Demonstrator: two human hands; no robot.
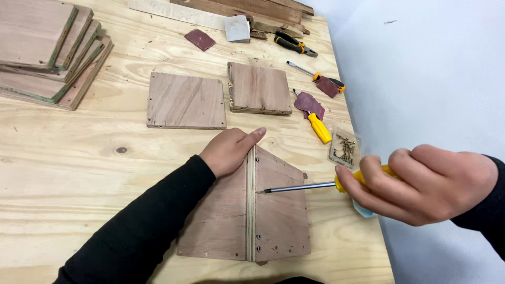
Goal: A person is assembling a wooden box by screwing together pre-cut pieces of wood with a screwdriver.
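Plywood panels (247,210) joined at a ridge lie on the bench (79,168); left hand (229,150) presses flat there, fingers open, while right hand (426,184) grips a yellow-handled screwdriver (315,186), tip at the seam.

Table (79,173): pale plywood, matt, showing grain and knots.
Joined panels (279,215): reddish wood, matt, smooth.
Screwdriver (315,185): metal shaft gleaming, glossy yellow plastic handle.
Sandpaper, upper centre (200,39): maroon, rough.
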